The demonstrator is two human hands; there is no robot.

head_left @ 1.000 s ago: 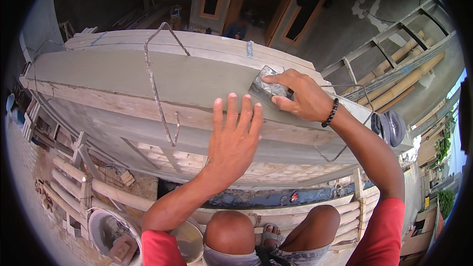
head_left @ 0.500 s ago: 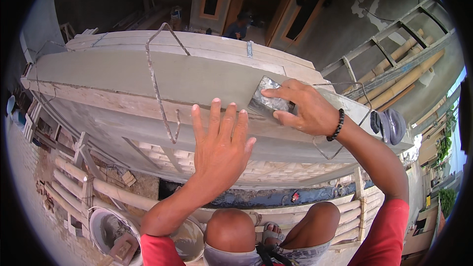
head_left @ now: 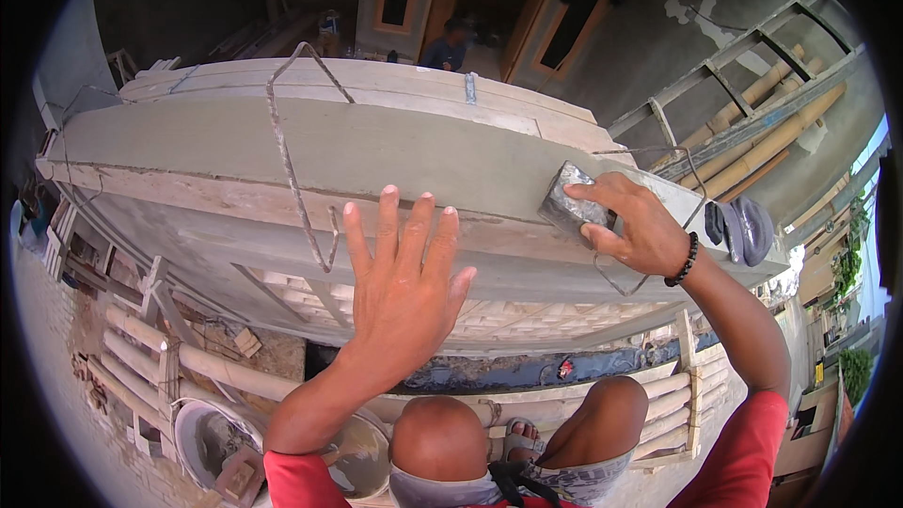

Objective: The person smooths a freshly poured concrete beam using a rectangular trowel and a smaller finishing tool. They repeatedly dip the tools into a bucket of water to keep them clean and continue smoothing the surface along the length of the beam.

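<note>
A long ledge with a smooth grey cement top (head_left: 376, 146) crosses in front of me, edged along my side by a wooden board (head_left: 202, 186). In my right hand (head_left: 640, 226) is a small flat block (head_left: 572, 196), wrapped or coated in something silvery, gripped between thumb and fingers. It lies on the cement near the front edge, toward the right. My left hand (head_left: 403, 277) has its fingers spread, holding nothing, with the fingertips by the board edge. A bent metal rod clamp (head_left: 280, 141) straddles the ledge left of that hand.
Another rod clamp (head_left: 694, 174) and a dark grey rolled object (head_left: 750, 230) are at the ledge's right end. Bamboo poles (head_left: 226, 357) run below me. Two buckets (head_left: 183, 433) stand lower left, one holding a wooden float (head_left: 242, 478). A ladder (head_left: 734, 85) leans far right; a person (head_left: 447, 47) is beyond.
My right hand has slid the block to the right and slightly nearer along the cement edge. My left hand has shifted a little left, fingers still spread.
</note>
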